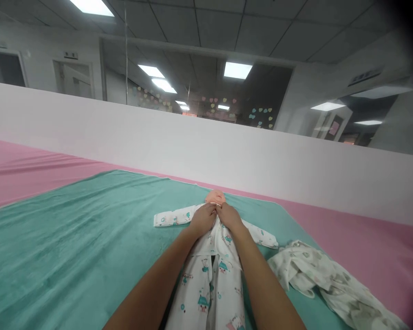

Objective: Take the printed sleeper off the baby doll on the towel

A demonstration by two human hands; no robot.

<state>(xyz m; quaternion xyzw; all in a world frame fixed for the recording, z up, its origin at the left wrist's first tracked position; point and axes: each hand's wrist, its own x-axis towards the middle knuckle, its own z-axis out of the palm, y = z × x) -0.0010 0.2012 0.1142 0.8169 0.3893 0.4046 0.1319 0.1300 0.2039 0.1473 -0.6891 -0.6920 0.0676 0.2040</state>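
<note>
A baby doll (215,196) lies on its back with its head away from me. It wears a white printed top (179,216) with both sleeves spread out sideways, and matching trousers (203,293). At the neckline, my left hand (204,218) and my right hand (229,216) meet, fingers closed on the two front edges of the top's collar. Below them the front of the top hangs slightly apart. What exactly the fingertips pinch is hidden behind the hands.
A crumpled white printed cloth (316,270) lies to the right. Under everything is a green blanket (89,238) over a pink sheet (358,233). A low white partition (199,146) runs along the far side, with windows and doors beyond.
</note>
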